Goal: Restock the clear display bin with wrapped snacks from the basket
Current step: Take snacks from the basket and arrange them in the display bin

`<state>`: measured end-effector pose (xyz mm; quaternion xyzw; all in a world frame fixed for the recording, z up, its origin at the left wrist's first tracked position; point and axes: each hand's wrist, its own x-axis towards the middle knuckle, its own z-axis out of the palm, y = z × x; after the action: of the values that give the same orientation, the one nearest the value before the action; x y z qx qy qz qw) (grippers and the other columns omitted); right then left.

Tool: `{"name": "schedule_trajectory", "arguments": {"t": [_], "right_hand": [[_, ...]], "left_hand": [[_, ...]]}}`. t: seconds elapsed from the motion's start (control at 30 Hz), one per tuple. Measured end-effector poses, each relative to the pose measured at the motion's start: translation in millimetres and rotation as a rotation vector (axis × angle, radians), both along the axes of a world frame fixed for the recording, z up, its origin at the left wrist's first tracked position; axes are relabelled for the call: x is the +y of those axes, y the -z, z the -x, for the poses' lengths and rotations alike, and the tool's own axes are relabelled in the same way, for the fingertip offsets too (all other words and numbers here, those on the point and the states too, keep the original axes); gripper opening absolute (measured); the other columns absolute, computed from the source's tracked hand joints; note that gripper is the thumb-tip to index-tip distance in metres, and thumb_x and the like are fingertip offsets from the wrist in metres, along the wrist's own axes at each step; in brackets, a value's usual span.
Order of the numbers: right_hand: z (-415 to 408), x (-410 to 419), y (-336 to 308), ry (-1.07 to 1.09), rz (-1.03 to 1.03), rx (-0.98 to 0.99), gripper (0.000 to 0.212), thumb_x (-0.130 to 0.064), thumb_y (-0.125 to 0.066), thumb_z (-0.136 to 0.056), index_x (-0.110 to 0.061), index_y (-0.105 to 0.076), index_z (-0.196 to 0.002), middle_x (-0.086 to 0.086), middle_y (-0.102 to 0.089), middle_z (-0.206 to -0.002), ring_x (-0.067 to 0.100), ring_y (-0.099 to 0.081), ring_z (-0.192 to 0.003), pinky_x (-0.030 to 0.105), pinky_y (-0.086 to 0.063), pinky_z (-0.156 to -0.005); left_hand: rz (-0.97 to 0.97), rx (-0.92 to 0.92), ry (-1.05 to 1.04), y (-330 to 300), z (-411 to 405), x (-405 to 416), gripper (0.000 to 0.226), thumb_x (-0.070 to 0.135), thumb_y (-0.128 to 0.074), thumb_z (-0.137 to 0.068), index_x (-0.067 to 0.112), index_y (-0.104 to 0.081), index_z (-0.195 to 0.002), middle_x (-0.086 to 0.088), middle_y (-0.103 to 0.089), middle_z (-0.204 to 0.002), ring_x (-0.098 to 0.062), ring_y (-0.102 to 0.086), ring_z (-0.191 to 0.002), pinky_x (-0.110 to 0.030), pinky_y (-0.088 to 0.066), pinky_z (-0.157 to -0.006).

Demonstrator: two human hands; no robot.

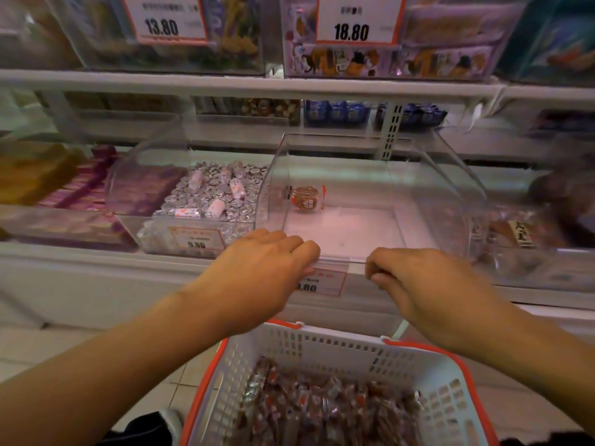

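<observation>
Head view: nearest, a white basket (325, 344) with orange rim holds heaped wrapped snacks (322, 410). Beyond it, the left hand (257, 278) and right hand (425, 284) curl their fingers over the clear display bin's (370, 175) front lip. Farther inside lies one wrapped snack (306, 198).

One wrapped snack (305, 199) in the clear bin (428, 188); one basket (289, 346); two hands (257, 268)

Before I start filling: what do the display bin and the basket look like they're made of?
Display bin: clear rigid plastic, probably acrylic; glossy, and the shelf and one wrapped snack show through its walls.
Basket: white moulded plastic with slotted walls and an orange rim, matte-looking.
</observation>
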<state>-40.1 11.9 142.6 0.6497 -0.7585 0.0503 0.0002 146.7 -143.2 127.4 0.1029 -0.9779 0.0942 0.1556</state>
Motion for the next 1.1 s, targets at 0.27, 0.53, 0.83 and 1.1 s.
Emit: {"name": "schedule_trajectory", "arguments": {"t": [0.27,0.53,0.83,1.1], "right_hand": [[-5.9,7.2,-10.9,0.01,0.046,-0.041,0.022,-0.036,-0.053,-0.098,-0.032,-0.052,-0.119,-0.011,-0.058,-0.12,0.016,-0.056,-0.107,0.039,-0.049,-0.09],[-51.0,31.8,35.6,-0.3,-0.353,-0.066,0.031,-0.054,-0.053,-0.089,-0.026,-0.056,-0.078,-0.006,-0.062,-0.074,0.019,-0.058,-0.069,0.032,-0.044,-0.059],[-61.3,65.3,260.3,0.188,-0.913,-0.498,0.077,-0.028,-0.077,-0.084,-0.011,-0.037,-0.147,0.017,-0.051,-0.142,0.031,-0.051,-0.124,0.023,-0.039,-0.094],[-74.6,85.4,345.7,0.628,-0.655,-0.627,0.125,-0.06,-0.08,-0.069,-0.032,0.007,-0.155,0.02,-0.06,-0.127,0.039,-0.062,-0.106,0.047,-0.056,-0.087]], "left_hand": [[-0.042,-0.01,-0.054,-13.5,-5.3,12.5,0.034,0.039,-0.042,-0.101,0.019,-0.052,-0.126,-0.002,-0.06,-0.116,-0.025,-0.057,-0.105,-0.038,-0.045,-0.092],[-0.143,0.086,0.156,27.9,-33.4,25.0,0.018,0.038,-0.053,-0.091,0.023,-0.058,-0.083,0.005,-0.06,-0.079,-0.022,-0.06,-0.072,-0.033,-0.047,-0.059],[-0.871,-0.818,-0.609,256.6,-78.1,63.0,0.048,0.042,-0.06,-0.092,0.013,-0.059,-0.13,-0.014,-0.058,-0.134,-0.03,-0.054,-0.121,-0.032,-0.044,-0.1],[-1.096,-0.749,-0.884,331.4,-76.1,90.8,0.1,0.046,-0.08,-0.075,0.008,-0.024,-0.149,-0.024,-0.016,-0.156,-0.039,-0.036,-0.136,-0.039,-0.039,-0.11]]}}
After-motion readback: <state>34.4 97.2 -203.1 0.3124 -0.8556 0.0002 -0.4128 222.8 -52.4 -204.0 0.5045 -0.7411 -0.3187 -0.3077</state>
